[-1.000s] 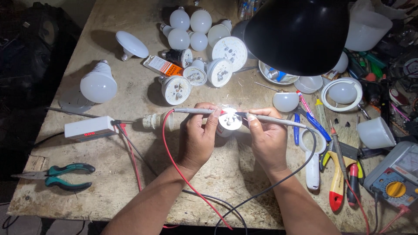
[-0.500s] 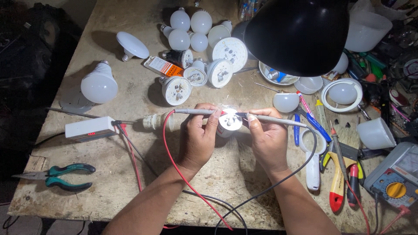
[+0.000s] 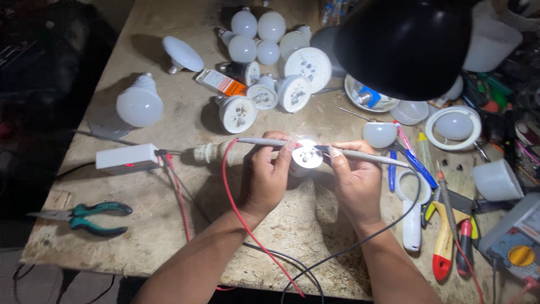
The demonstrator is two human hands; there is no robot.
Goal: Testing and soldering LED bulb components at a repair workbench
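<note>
Two bare hands meet over the middle of the workbench, working on an opened bulb base whose round white board faces up and glows brightly. Nearest the camera, a red lead and a black lead run up from the bench's front edge to the hands. The left hand is closed around the bulb base and pinches a grey probe that lies across its fingers, tip on the board. The right hand grips a second grey probe between thumb and fingers, its dark tip also touching the board (so both probes meet on the lit disc).

Off to the left, green-handled pliers lie near the bench edge, and further back a white box with a small red light sits with wires leaving it. To the right lie screwdrivers and the corner of a multimeter.

Beyond the hands, several bulbs without domes lie with their boards showing, then a cluster of whole white bulbs at the far end. One large bulb rests alone at the left. Overhead on the right, a black lamp shade blocks part of the view.
</note>
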